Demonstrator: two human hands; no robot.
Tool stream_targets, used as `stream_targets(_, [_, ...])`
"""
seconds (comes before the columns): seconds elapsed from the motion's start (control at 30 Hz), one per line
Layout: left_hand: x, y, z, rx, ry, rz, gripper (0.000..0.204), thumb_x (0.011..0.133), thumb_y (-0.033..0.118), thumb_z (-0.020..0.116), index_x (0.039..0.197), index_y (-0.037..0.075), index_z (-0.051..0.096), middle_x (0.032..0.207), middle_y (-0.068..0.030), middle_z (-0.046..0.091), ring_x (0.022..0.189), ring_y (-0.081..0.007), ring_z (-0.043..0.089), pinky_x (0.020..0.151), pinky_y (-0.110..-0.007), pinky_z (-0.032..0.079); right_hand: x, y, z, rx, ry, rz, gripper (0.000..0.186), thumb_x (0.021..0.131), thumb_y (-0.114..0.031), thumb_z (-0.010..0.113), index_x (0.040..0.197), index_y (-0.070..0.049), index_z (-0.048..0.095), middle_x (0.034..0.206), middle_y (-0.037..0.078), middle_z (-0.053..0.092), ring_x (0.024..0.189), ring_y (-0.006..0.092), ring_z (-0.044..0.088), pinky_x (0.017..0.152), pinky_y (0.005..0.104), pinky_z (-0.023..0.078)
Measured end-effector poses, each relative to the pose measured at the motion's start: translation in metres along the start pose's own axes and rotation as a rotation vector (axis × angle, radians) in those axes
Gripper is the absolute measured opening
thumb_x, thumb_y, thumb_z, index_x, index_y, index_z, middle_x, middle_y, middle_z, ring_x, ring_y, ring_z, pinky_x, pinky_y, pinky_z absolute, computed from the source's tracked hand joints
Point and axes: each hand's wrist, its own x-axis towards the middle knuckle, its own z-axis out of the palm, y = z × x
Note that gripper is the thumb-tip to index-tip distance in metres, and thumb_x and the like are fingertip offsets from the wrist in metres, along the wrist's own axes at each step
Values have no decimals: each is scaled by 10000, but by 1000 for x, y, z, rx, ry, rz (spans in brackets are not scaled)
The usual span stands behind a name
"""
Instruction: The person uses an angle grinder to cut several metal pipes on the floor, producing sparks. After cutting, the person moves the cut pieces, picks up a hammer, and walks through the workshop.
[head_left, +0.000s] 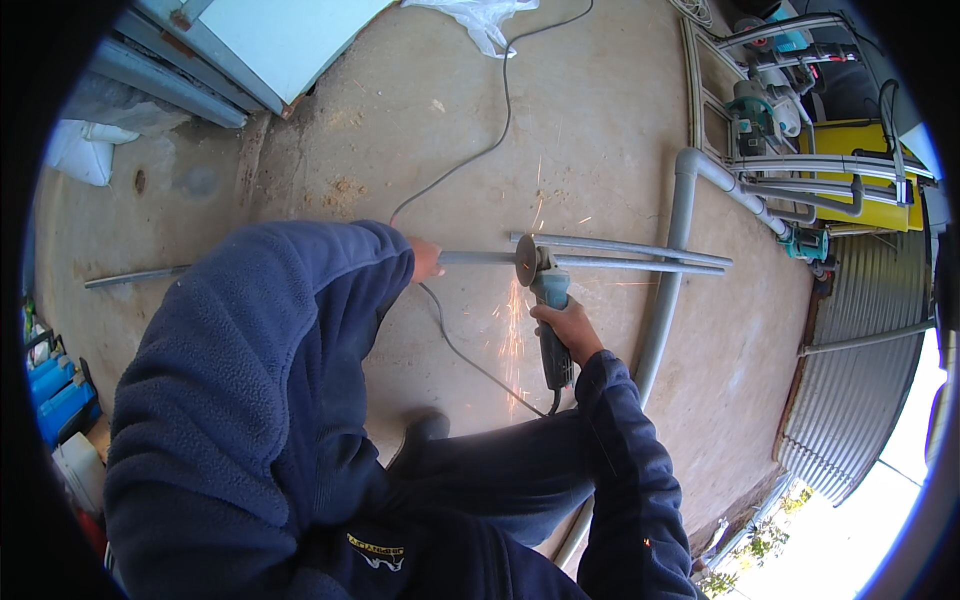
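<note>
With left hand (427,259) closed round the grey pipe (478,258), laid across a thicker pipe (683,210), and right hand (570,328) wrapped round the grinder (552,288), ideally hold the disc (526,261) square and steer sparks (514,335) from the legs (500,455).

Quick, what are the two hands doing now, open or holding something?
Left hand: closed, holding the grey bar.
Right hand: closed, holding the grinder.

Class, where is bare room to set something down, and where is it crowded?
Bare floor lies between the grey elbow pipe and corrugated sheet, and, higher up, between the cable and rack. Crowded: around the grinder, sparks, thin pipes and right hand.
</note>
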Motion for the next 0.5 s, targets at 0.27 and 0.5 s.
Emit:
stream_targets(0.27, [-4,4,-4,-64,-27,-16,515,1029,443,657,1276,-9,658,1150,-266,748,1115,-471,712,1001,-585,504,4,-3,2,35,17,25,531,841,-218,827,1249,61,633,916,92,697,724,187,679,654,364,567])
stream_targets(0.5, [-5,4,-2,-55,-9,7,509,1048,449,631,1263,-12,630,1137,-273,749,1109,-477,714,1046,-648,441,-1,-3,0,-32,13,41,544,844,-218,830,1264,64,632,928,102,706,727,188,681,664,362,568])
